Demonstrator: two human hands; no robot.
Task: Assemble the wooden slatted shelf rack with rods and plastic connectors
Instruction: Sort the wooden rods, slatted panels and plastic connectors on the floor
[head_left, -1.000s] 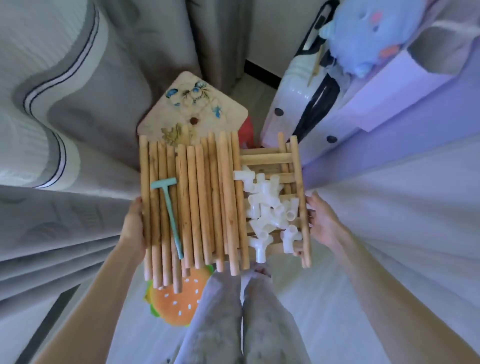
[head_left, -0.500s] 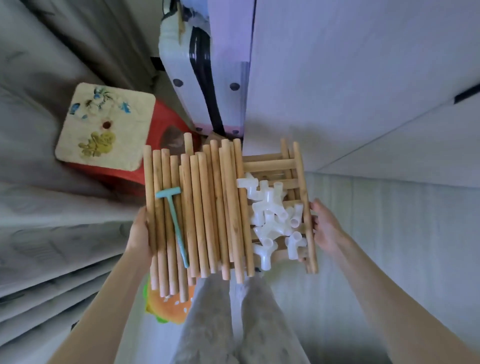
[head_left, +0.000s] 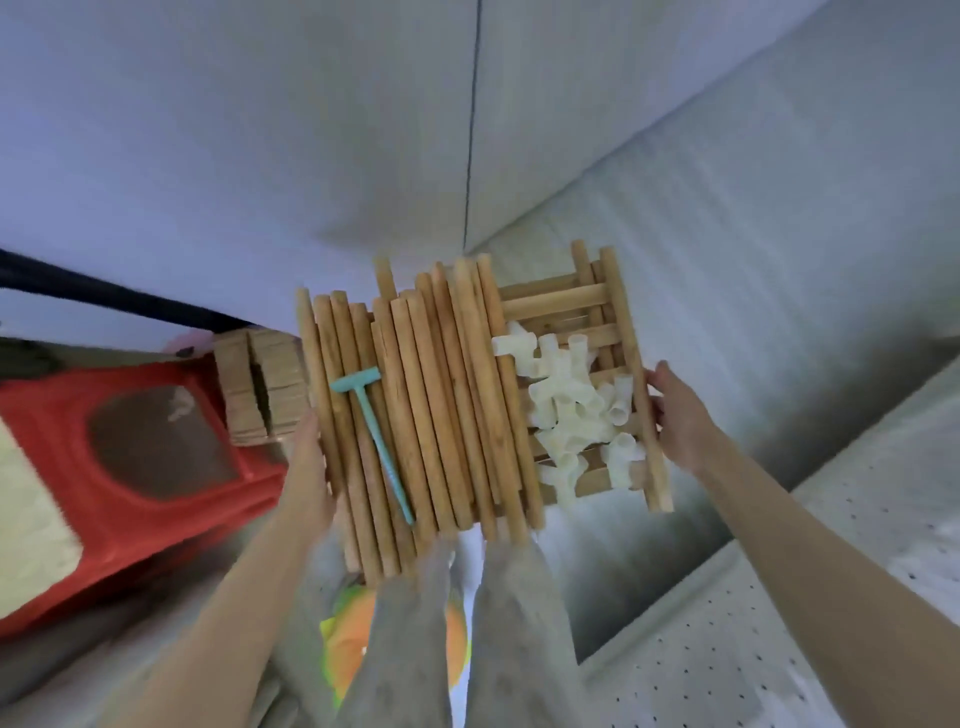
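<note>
- At the bottom centre of the frame, the person's grey trouser legs (head_left: 467, 639) stand over an orange burger-shaped cushion (head_left: 353, 639).
- The left hand (head_left: 311, 467), left of centre, grips the left edge of the load, its fingers tucked beneath and out of sight.
- The right hand (head_left: 675, 415), right of centre, has its fingers curled round the right side rail of the wooden slatted shelf panel (head_left: 623, 364).
- That panel is carried flat between both hands at the centre of the frame.
- A bundle of wooden rods (head_left: 441, 405) lies side by side across the panel's left part, running toward the top of the frame.
- A teal T-shaped tool (head_left: 374, 426) lies on top of the rods, near the left hand.
- A heap of white plastic connectors (head_left: 571, 405) sits on the slats at the right, just beside the right hand.
- At the left edge sits a red plastic stool (head_left: 130, 467), with a cardboard box (head_left: 260, 389) beyond it.
- A pale wall (head_left: 260, 130) fills the top.
</note>
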